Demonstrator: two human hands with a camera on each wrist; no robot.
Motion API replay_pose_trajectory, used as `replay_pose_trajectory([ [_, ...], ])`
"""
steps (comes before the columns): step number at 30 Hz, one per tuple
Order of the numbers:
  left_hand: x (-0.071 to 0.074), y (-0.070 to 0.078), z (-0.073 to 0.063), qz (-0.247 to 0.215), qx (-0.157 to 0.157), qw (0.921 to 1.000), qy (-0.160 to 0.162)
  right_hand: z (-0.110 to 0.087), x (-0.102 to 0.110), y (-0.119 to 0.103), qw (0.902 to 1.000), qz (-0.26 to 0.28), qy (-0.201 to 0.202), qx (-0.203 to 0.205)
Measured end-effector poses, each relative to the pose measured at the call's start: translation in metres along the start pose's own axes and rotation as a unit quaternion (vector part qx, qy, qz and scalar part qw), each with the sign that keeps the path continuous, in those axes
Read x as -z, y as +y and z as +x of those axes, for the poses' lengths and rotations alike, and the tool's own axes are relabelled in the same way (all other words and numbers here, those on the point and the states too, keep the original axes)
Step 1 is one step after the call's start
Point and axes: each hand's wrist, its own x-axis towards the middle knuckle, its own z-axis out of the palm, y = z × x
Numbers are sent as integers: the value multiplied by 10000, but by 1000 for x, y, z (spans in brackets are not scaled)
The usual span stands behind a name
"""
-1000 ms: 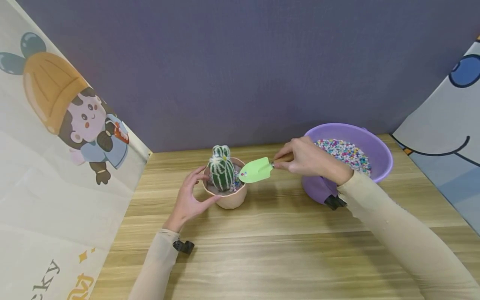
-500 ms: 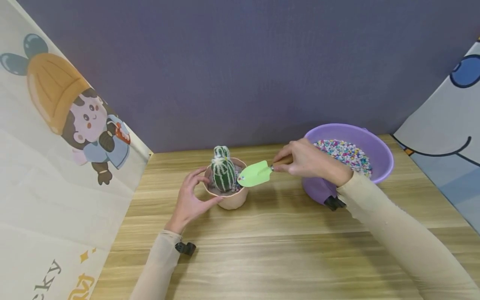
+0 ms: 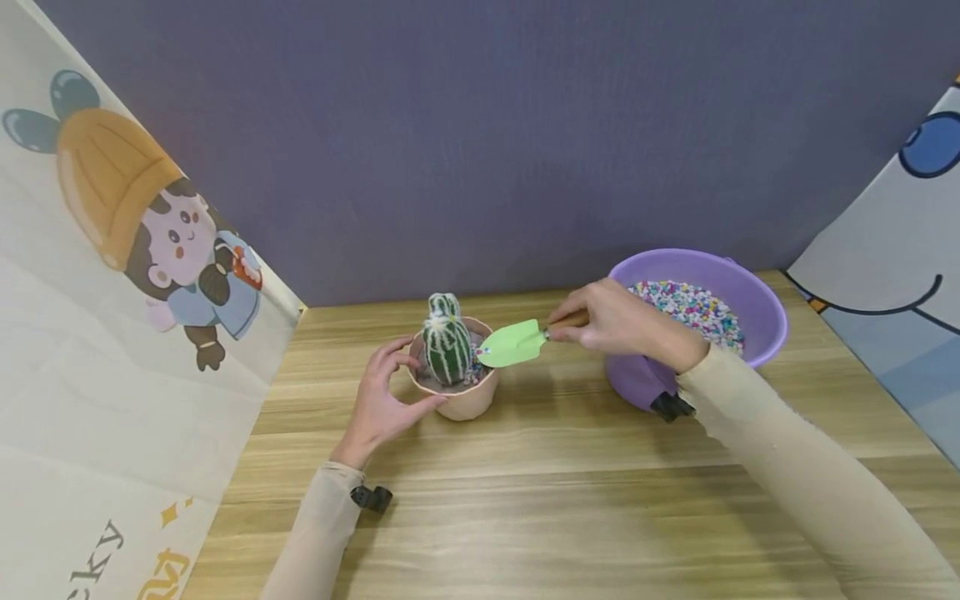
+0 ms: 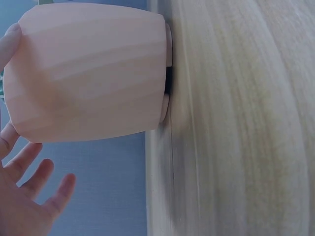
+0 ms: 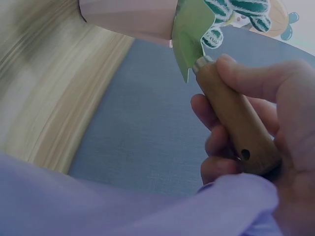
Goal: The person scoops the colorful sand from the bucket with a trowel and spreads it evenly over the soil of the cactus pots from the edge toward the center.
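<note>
A green cactus with white stripes (image 3: 447,350) stands in a pink flowerpot (image 3: 467,407), with colourful beads on the grey fill at its right side. My left hand (image 3: 381,410) holds the pot by its rim, thumb at the near side and fingers at the left. In the left wrist view the other fingers (image 4: 37,179) spread beside the pot wall. My right hand (image 3: 611,321) grips the wooden handle (image 5: 231,113) of a small trowel. Its light green blade (image 3: 512,343) reaches over the pot's right rim, with a few beads at the tip.
A purple basin (image 3: 763,321) of multicoloured beads (image 3: 693,308) stands at the right, partly behind my right hand and forearm. The wooden table (image 3: 540,500) meets a dark blue-grey panel (image 3: 525,150) at the back. Printed cartoon sheets flank both sides.
The trowel tip dipped a little, then rose again over the pot's right rim, and fewer beads show on its blade. My left hand keeps its hold on the flowerpot.
</note>
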Motion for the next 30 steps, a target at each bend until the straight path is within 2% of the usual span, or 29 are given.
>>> replay_pose_trajectory([
  [7,0,1,0,43,-13,10000,-13,1,2,-4,9999,-78,-88,91],
  [17,0,1,-1,83,32,9999,-53,1,2,-4,9990,-344,15,292],
  [30,0,1,-2,48,100,9999,-54,-3,0,-3,9965,-613,352,436],
])
